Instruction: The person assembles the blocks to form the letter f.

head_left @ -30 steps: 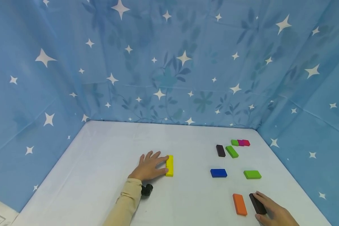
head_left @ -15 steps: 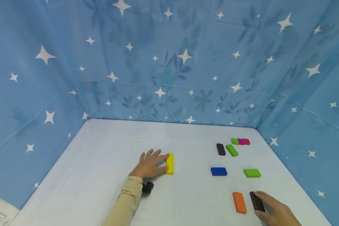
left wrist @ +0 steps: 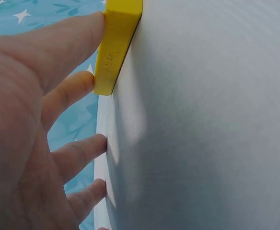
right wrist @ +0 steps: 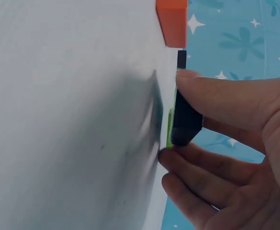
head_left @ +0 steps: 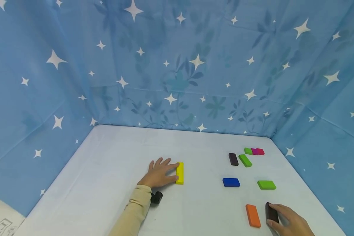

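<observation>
My left hand [head_left: 158, 173] touches the yellow block [head_left: 180, 173] with thumb and index fingertip, both along its left side. The other fingers of that hand are spread on the white table, as the left wrist view shows. At the lower right, my right hand [head_left: 292, 220] pinches a black block [head_left: 271, 211] between thumb and fingers. The right wrist view has this black block [right wrist: 187, 117] apart from the table surface, with a shadow beside it. An orange block [head_left: 253, 215] lies just left of the right hand.
Right of the middle lie a blue block [head_left: 231, 182], a green block [head_left: 266, 185], another green block [head_left: 245, 160] and a dark block [head_left: 233, 159]. Farther back, small green, purple and red blocks [head_left: 254, 151] sit in a row. Starred blue curtains [head_left: 177, 65] surround the white table [head_left: 121, 147].
The right hand's black block has turned slightly more upright in the head view and seems lifted a little. The left hand stays on the yellow block. The head view has shifted slightly.
</observation>
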